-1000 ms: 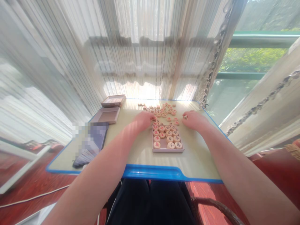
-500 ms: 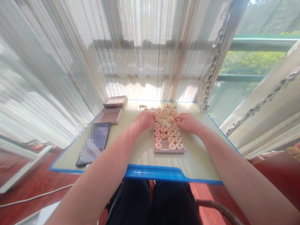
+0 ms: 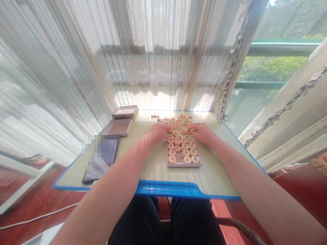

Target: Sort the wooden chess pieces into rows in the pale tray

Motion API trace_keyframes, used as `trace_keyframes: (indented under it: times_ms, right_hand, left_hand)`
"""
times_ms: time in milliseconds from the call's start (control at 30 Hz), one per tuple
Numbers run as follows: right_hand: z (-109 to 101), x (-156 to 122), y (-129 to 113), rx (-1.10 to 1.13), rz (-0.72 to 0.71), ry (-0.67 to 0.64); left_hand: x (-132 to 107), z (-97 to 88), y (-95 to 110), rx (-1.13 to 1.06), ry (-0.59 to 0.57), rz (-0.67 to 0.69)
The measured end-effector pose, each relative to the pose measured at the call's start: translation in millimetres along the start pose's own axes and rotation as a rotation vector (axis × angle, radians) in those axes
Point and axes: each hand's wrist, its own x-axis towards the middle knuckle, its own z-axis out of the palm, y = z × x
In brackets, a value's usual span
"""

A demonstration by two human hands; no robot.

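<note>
A shallow box (image 3: 184, 165) in front of me holds rows of round wooden Chinese chess pieces (image 3: 186, 152) with red characters on the left and dark ones on the right. Gaps show in its near rows. Beyond its far edge, loose Chinese chess pieces (image 3: 180, 127) lie scattered. My left hand (image 3: 158, 132) is at the left of these, its fingers closed around a piece that they partly cover. From the right side, my right hand (image 3: 203, 133) pinches another piece at its fingertips; its marking is hidden.
An open box tray (image 3: 120, 127) and another box (image 3: 125, 111) stand at the table's far left. A dark tablet (image 3: 104, 160) lies near my left forearm. The table (image 3: 153, 166) has a blue edge and front groove. Sheer curtains (image 3: 158, 61) hang behind it.
My right hand has shifted slightly left with its fingertips at a piece. My left fingers have edged right among the loose pieces. The pieces in the box look the same.
</note>
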Motion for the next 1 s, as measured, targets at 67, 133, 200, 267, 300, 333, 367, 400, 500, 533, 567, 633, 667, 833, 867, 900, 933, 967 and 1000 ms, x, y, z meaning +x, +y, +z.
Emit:
trace_keyframes:
  times_ms: [67, 133, 200, 267, 300, 333, 367, 400, 500, 533, 567, 633, 667, 833, 867, 900, 933, 967, 1000]
  right_hand:
    - [-1.4, -0.9, -0.8, -0.003, 0.016, -0.008]
    - [-2.0, -1.1, -0.2, 0.004, 0.028, -0.018]
    - [-1.8, -0.8, 0.8, 0.011, 0.019, -0.018]
    - [-1.0, -0.3, 1.6, 0.014, 0.007, -0.011]
    - [-0.6, 0.0, 1.8, 0.016, 0.001, -0.003]
    - [-0.2, 0.2, 1.9, 0.018, -0.003, 0.01]
    - [0.1, 0.4, 2.1, 0.022, -0.007, 0.028]
    - [0.4, 0.6, 2.2, 0.024, -0.011, 0.047]
    - [0.2, 1.1, 2.4, 0.017, -0.026, 0.058]
    - [0.0, 1.3, 2.2, 0.015, -0.03, 0.043]
    - [-0.2, 1.4, 1.9, 0.016, -0.031, 0.027]
    - [-0.3, 1.5, 0.8, 0.02, -0.024, 0.01]
    - [-0.2, 1.5, 0.0, 0.021, -0.016, 0.013]
    - [1.0, 1.0, -3.8, 0.005, 0.007, 0.02]
    - [1.1, 1.1, -4.1, 0.005, 0.013, 0.014]
    - [1.2, 1.3, -4.0, 0.005, 0.017, 0.008]
    - [1.3, 1.7, -3.6, 0.007, 0.018, 0.002]
    - [1.5, 2.2, -3.0, 0.009, 0.019, 0.0]
    - [1.9, 2.8, -2.2, 0.01, 0.017, 0.0]
  left_hand:
    - [1.2, 1.5, 0.3, -0.029, -0.053, 0.058]
    - [2.3, 2.4, 0.4, -0.034, -0.08, 0.09]
    - [2.9, 2.8, -0.1, -0.027, -0.078, 0.099]
    - [2.8, 3.0, -1.1, -0.019, -0.066, 0.093]
    - [2.4, 3.0, -1.5, -0.015, -0.059, 0.088]
    - [2.0, 2.9, -1.8, -0.007, -0.048, 0.083]
    - [1.4, 2.7, -1.9, 0.003, -0.025, 0.078]
    - [0.9, 2.4, -1.8, 0.013, 0.01, 0.075]
    - [0.3, 1.0, -0.6, 0.015, 0.129, 0.09]
    - [0.5, 0.6, -0.3, 0.008, 0.137, 0.106]
    - [0.9, 0.4, -0.1, 0.003, 0.121, 0.124]
    - [2.0, 0.7, -0.2, 0.007, 0.06, 0.147]
    - [2.6, 1.2, -0.5, 0.014, 0.034, 0.148]
    - [3.6, 4.1, -2.1, 0.02, 0.007, 0.098]
    - [3.2, 4.3, -2.0, 0.021, 0.001, 0.087]
    - [2.7, 4.3, -1.8, 0.026, -0.005, 0.077]
    - [2.0, 4.1, -1.4, 0.037, -0.013, 0.07]
    - [1.2, 3.7, -0.9, 0.052, -0.014, 0.06]
    - [0.4, 3.1, -0.2, 0.067, -0.008, 0.045]
